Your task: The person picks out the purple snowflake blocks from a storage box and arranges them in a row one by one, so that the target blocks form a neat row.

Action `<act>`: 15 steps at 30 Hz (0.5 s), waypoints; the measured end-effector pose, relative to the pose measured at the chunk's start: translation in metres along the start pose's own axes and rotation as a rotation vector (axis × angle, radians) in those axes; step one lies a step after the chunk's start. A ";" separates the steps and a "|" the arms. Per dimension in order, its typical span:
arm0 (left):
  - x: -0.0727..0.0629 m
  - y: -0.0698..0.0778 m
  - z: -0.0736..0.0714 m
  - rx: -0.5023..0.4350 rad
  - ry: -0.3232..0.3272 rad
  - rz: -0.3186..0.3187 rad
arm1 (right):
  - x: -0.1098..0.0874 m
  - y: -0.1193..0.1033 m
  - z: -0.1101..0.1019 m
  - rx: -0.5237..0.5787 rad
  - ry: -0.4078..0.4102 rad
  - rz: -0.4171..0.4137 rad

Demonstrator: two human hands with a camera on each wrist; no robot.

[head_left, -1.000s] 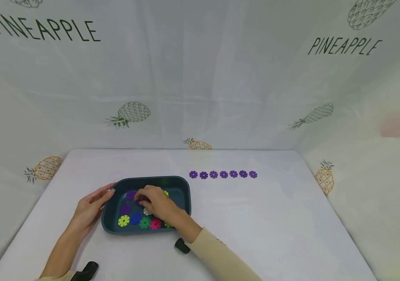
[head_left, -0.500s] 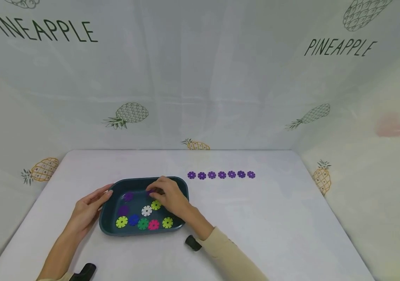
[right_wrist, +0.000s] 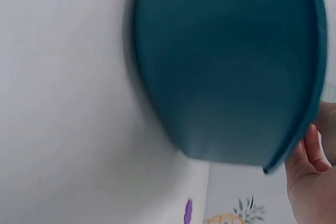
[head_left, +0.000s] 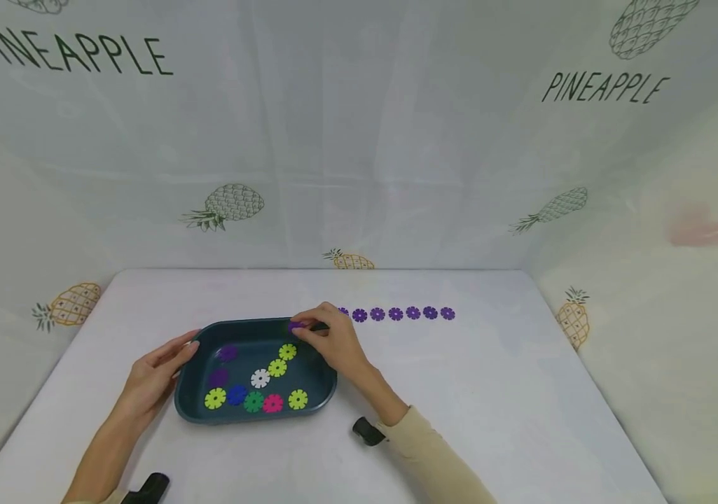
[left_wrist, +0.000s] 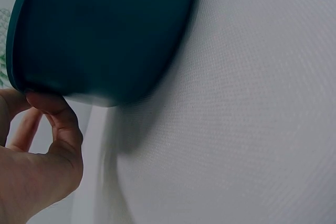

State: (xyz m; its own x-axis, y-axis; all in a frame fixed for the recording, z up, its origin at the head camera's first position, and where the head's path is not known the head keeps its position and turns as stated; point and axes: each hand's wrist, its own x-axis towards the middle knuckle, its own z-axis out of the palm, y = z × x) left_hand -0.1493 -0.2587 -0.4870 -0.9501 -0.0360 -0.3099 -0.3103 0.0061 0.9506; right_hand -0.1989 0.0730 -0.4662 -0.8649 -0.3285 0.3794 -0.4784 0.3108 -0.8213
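Observation:
A dark teal tray [head_left: 317, 383] stands on the white table, holding several flower-shaped plastic discs. My left hand [head_left: 152, 381] grips its left end, thumb on the rim; in the left wrist view the thumb [left_wrist: 58, 111] is bent against the tray's edge. Over the far right corner of the tray, my right hand [head_left: 341, 344] pinches a purple flower-shaped disc [head_left: 295, 326] between thumb and fingers. Inside the tray lie a white disc [head_left: 260, 379], a pink disc [head_left: 273, 404], a green disc [head_left: 254, 402], a blue disc [head_left: 237, 395], purple discs [head_left: 228, 353] and several yellow-green discs [head_left: 287, 352].
Along the back of the table runs a row of several purple discs [head_left: 396, 313], its left end partly behind my right hand. A pineapple-print cloth [head_left: 359, 140] hangs behind and at the sides. Black wrist devices [head_left: 368, 431] sit at both cuffs.
From low in the tray, my right hand has moved right and away from me to the far right corner, carrying the purple disc. My left hand keeps its hold on the tray.

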 end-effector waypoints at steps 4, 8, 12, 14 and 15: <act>-0.001 0.001 -0.001 -0.008 0.005 -0.003 | -0.001 0.007 -0.012 0.022 0.062 0.034; -0.001 0.003 0.000 -0.010 0.005 -0.007 | -0.003 0.015 -0.025 0.005 0.103 0.068; -0.002 0.003 0.000 0.006 0.003 -0.011 | -0.004 0.024 -0.039 -0.044 0.140 0.100; -0.002 0.004 0.000 0.016 0.002 -0.010 | -0.004 0.028 -0.046 -0.063 0.155 0.112; -0.002 0.004 0.000 0.019 0.003 -0.008 | -0.005 0.030 -0.049 -0.066 0.159 0.118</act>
State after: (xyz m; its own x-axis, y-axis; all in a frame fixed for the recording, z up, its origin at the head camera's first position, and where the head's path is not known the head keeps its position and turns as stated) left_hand -0.1488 -0.2585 -0.4831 -0.9474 -0.0387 -0.3177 -0.3187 0.0243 0.9475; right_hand -0.2165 0.1273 -0.4719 -0.9263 -0.1431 0.3485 -0.3762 0.3980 -0.8367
